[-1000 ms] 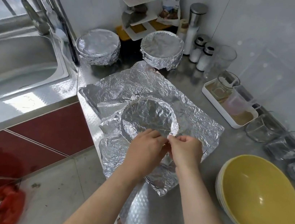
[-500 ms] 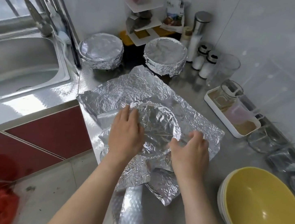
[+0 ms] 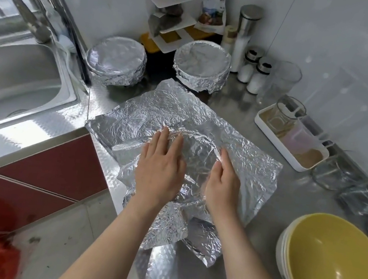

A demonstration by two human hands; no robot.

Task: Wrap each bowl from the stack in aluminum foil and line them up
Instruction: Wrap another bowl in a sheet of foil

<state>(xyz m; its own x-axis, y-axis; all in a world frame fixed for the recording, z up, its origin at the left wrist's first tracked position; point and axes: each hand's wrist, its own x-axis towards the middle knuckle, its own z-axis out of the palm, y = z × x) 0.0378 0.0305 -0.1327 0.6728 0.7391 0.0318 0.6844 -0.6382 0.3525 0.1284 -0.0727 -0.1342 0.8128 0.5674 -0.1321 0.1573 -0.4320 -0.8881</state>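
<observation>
Head view: a second ago both hands pinched the foil together at the near rim; now they have parted. Left hand point(image 3: 159, 171) lies flat, fingers straight, on the foil over the bowl point(image 3: 196, 155). Right hand point(image 3: 221, 185), fingers likewise extended, presses the right rim. Neither grips anything. The bowl sits mid-counter point(image 3: 268, 224) under the foil sheet point(image 3: 253, 158), whose far corners lie unfolded. We judge this the smoothing stage, wrap unfinished. A wrapped bowl point(image 3: 117, 59) and a second wrapped bowl point(image 3: 201, 65) stand behind; the yellow stack point(image 3: 335, 264) awaits.
</observation>
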